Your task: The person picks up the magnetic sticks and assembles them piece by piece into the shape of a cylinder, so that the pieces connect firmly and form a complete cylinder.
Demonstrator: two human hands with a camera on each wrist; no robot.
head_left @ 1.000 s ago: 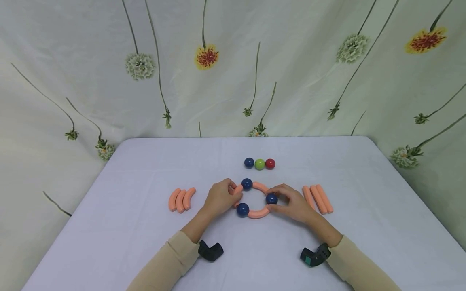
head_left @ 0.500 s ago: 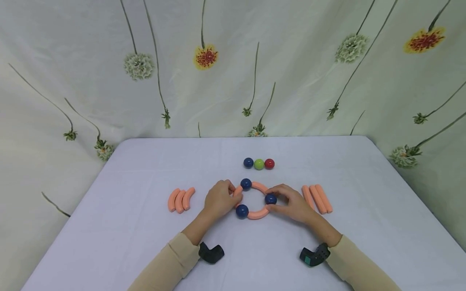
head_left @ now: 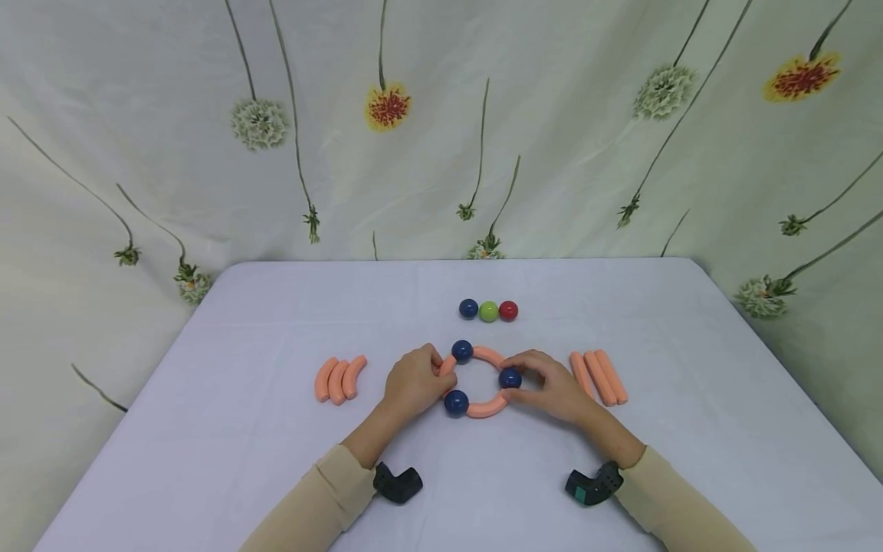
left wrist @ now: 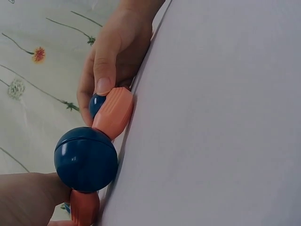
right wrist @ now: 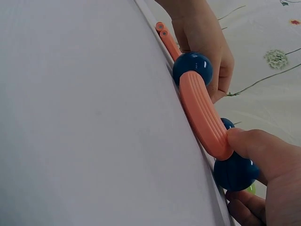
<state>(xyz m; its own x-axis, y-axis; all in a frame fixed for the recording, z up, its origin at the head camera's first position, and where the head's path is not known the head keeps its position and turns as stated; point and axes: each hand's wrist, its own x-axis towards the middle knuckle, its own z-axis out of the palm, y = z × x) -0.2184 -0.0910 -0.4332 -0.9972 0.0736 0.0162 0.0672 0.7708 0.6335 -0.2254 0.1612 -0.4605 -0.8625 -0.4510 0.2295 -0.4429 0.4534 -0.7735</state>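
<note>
In the head view, a ring of curved orange building sticks and blue balls lies mid-table. My left hand [head_left: 418, 381] pinches the left curved stick [head_left: 448, 366], between the upper blue ball [head_left: 462, 351] and the near blue ball [head_left: 456, 403]. My right hand [head_left: 549, 386] holds the ring's right side, fingers and thumb spread around the right blue ball [head_left: 510, 378]. Its fingertips touch the upper curved stick [head_left: 488, 356]; in the right wrist view, the thumb [right wrist: 244, 141] presses the end of the near curved stick [right wrist: 203, 115]. My left fingertips are partly hidden in the head view.
Several loose sticks flank the ring: curved orange sticks [head_left: 338, 381] to the left, straight orange sticks [head_left: 600, 378] to the right. Farther back, a blue ball [head_left: 468, 309], a green ball [head_left: 488, 311] and a red ball [head_left: 508, 310] stand in a row. Behind the table hangs a flowered cloth [head_left: 441, 130].
The near blue ball and near curved stick have shifted slightly toward me. Both hands keep their grips, and the whole head view has slid a little.
</note>
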